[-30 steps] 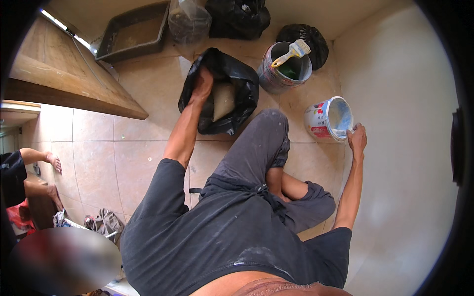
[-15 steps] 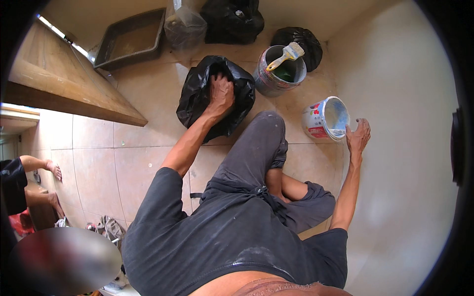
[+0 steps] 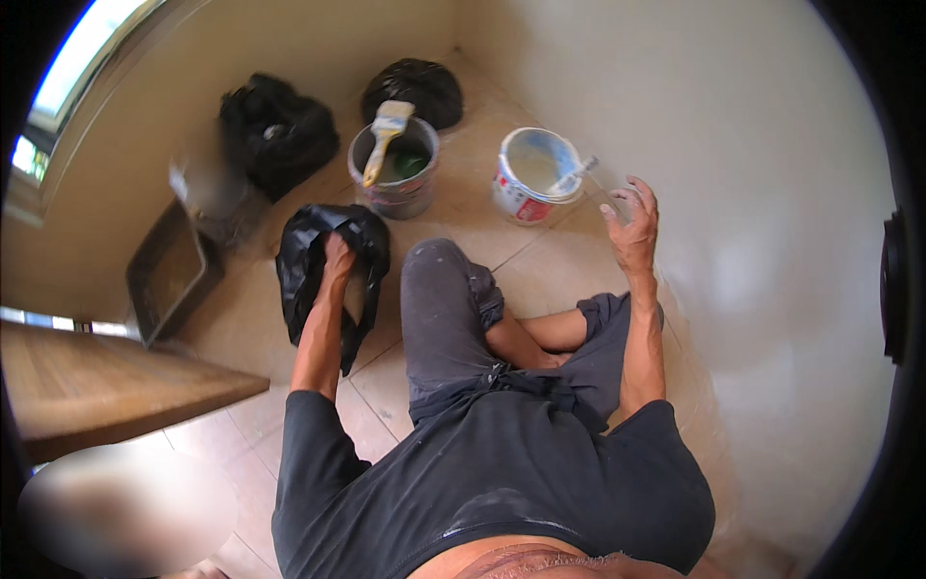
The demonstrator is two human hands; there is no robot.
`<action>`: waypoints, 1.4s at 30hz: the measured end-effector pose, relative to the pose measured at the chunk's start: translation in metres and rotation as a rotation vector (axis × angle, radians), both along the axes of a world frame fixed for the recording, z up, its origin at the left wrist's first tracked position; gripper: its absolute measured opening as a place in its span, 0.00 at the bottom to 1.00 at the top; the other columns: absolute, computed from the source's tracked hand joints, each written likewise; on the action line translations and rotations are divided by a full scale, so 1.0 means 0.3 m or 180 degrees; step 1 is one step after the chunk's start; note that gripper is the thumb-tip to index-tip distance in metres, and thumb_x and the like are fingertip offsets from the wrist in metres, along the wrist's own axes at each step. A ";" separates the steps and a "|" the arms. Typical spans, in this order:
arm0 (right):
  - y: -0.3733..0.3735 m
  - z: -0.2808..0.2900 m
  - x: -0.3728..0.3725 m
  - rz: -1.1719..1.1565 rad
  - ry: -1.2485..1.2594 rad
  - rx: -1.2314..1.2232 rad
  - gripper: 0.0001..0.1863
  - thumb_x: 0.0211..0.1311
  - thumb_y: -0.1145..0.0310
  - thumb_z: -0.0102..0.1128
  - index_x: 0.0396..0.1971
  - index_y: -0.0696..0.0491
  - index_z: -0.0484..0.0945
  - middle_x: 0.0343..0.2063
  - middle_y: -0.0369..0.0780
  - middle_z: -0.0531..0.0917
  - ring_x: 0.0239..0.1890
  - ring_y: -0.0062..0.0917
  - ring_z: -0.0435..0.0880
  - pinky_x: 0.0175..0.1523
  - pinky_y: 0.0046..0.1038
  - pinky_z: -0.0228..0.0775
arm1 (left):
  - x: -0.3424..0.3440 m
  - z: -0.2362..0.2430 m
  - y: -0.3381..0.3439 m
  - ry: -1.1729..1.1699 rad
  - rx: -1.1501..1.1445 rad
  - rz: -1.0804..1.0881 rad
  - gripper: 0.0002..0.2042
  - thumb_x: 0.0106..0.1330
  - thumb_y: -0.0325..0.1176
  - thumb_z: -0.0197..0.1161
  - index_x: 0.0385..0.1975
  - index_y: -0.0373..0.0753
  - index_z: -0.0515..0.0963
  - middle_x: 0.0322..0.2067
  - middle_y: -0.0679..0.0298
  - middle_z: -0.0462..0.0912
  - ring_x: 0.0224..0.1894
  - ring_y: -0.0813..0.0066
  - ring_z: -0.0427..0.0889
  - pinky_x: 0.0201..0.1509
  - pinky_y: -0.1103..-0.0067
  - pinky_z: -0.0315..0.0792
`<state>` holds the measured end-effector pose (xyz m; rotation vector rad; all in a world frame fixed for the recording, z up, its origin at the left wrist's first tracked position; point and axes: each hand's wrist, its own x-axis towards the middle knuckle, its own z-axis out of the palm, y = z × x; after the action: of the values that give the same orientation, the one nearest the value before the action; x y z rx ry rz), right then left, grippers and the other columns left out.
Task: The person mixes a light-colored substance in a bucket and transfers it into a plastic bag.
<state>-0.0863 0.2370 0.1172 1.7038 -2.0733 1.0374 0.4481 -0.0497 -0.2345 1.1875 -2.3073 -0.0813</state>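
The black bag (crumpled) lies around the left hand.

The window glares white at my upper left; the right wall shines softly; blur smears the lower left.

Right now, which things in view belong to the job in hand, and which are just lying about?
Likely in use:
black bag, left hand inside
white bucket, near right hand

Likely lying about:
grey bucket, paintbrush atop
two other black bags
tray
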 end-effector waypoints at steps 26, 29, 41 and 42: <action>0.347 -0.197 -0.073 -0.0396 -0.1053 0.0107 0.09 0.52 0.75 0.68 0.35 0.55 0.80 0.51 0.43 0.80 0.56 0.40 0.77 0.61 0.36 0.68 | 0.032 0.219 0.154 -0.0471 0.1920 0.0674 0.26 0.72 0.50 0.49 0.63 0.40 0.70 0.61 0.53 0.72 0.63 0.56 0.70 0.66 0.68 0.64; 0.342 -0.181 -0.057 -0.0337 -0.1211 0.0092 0.09 0.53 0.76 0.66 0.36 0.55 0.80 0.51 0.44 0.80 0.56 0.40 0.77 0.61 0.35 0.68 | 0.064 0.107 0.078 0.1110 0.2191 0.1123 0.27 0.72 0.52 0.47 0.61 0.39 0.72 0.58 0.55 0.74 0.60 0.57 0.72 0.66 0.67 0.65; 0.243 -0.155 0.035 0.0178 -0.1308 0.0383 0.06 0.57 0.73 0.65 0.33 0.57 0.80 0.47 0.45 0.81 0.50 0.40 0.81 0.56 0.36 0.71 | -0.266 0.351 0.272 0.3786 0.1870 0.1955 0.42 0.71 0.65 0.38 0.70 0.32 0.58 0.69 0.57 0.60 0.71 0.66 0.58 0.73 0.75 0.50; 0.226 -0.155 0.051 0.0294 -0.1276 0.0343 0.06 0.57 0.73 0.65 0.33 0.57 0.80 0.46 0.45 0.82 0.49 0.40 0.81 0.55 0.36 0.71 | -0.272 0.368 0.267 0.3817 0.1880 0.1923 0.41 0.71 0.65 0.38 0.70 0.32 0.57 0.70 0.57 0.58 0.72 0.67 0.56 0.74 0.76 0.48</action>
<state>-0.0711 0.3049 0.0706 1.7740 -2.3431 1.4191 0.3666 0.0306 -0.1241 1.4609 -0.8468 -0.9906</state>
